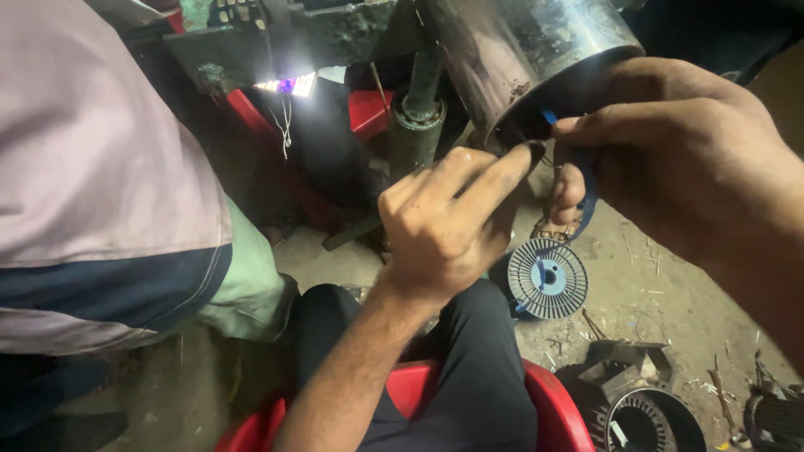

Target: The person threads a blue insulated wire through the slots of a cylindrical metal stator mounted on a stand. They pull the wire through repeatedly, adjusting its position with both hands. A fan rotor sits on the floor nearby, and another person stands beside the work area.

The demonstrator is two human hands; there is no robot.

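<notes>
We are working at the open mouth of a shiny metal cylinder (536, 50), where our right hand (678, 151) pinches a blue strip (589, 188) between thumb and forefinger, the strip curving down below the grip and up into the rim above it. Our left hand (448, 222), fingers curled and holding nothing we can make out, presses a fingertip at the rim just beside that pinch. We judge the strip is being fed inside; next it wants steady guiding. Below the grip a blue spool (548, 279) lies on the dirt floor (670, 285)
</notes>
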